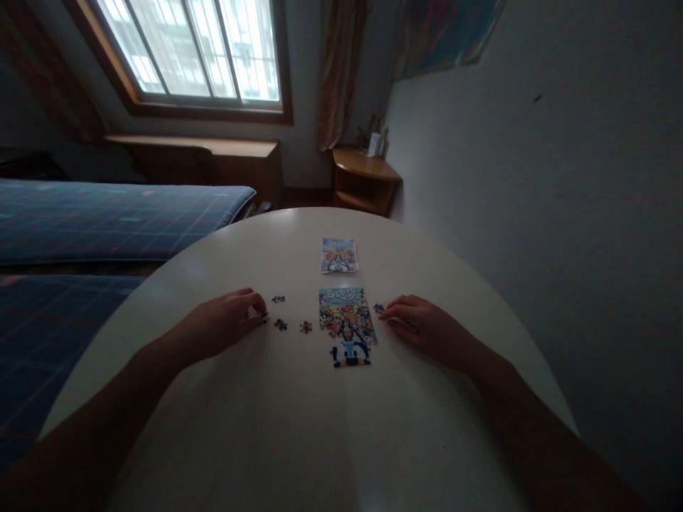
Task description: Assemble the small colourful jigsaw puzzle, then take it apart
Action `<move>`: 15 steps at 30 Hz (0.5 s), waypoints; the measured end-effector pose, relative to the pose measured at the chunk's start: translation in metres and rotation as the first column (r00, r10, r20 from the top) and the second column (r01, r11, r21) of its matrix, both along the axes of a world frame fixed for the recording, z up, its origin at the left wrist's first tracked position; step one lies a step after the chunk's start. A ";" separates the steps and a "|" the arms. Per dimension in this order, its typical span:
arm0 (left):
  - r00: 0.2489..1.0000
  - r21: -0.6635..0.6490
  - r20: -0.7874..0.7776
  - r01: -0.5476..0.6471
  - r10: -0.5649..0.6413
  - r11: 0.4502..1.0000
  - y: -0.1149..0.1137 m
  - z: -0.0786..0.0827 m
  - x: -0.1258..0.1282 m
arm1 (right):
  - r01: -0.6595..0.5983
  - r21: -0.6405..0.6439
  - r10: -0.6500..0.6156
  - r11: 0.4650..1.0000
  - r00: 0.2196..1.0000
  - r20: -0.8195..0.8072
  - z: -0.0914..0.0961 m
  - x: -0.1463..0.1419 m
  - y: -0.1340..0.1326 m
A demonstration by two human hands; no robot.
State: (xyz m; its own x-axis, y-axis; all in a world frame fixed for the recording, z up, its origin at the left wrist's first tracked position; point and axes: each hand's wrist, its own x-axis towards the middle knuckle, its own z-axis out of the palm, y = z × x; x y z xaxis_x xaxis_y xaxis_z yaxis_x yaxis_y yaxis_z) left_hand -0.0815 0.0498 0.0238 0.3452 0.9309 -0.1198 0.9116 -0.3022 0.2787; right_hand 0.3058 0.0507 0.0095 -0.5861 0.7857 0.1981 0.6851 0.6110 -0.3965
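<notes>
A partly assembled jigsaw puzzle, brightly coloured and full of small figures, lies on the table, with gaps along its lower edges. On its left, my left hand is closed, pinching a small dark puzzle piece between thumb and fingers. Loose puzzle pieces lie between that hand and the puzzle: one farther back, one closer and one beside the puzzle. My right hand rests to the right of the puzzle, its fingers drawn together at a blue puzzle piece.
Behind the puzzle lies a small picture sheet with a similar design. The round white table carries everything. A bed with a blue plaid cover is at the left, a wooden corner shelf beyond, and a wall at right.
</notes>
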 end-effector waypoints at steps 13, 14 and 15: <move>1.000 -0.084 0.007 0.016 -0.015 0.996 -0.002 0.003 0.002 | -0.014 -0.010 0.014 1.000 1.000 0.005 0.003 -0.005 -0.004; 1.000 -0.081 0.014 0.017 -0.016 0.997 -0.003 0.003 0.001 | -0.010 -0.014 0.010 1.000 1.000 0.005 0.003 -0.005 -0.004; 1.000 -0.081 0.019 0.013 -0.012 0.997 -0.003 0.003 0.001 | -0.009 -0.018 0.009 1.000 1.000 0.006 0.004 -0.006 -0.005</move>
State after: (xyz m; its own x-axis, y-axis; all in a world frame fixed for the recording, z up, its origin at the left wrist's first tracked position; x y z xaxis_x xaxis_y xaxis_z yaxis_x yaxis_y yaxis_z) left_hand -0.0803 0.0470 0.0270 0.3595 0.9140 -0.1879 0.9024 -0.2893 0.3194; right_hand 0.2998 0.0460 0.0132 -0.5939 0.7839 0.1808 0.6821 0.6098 -0.4036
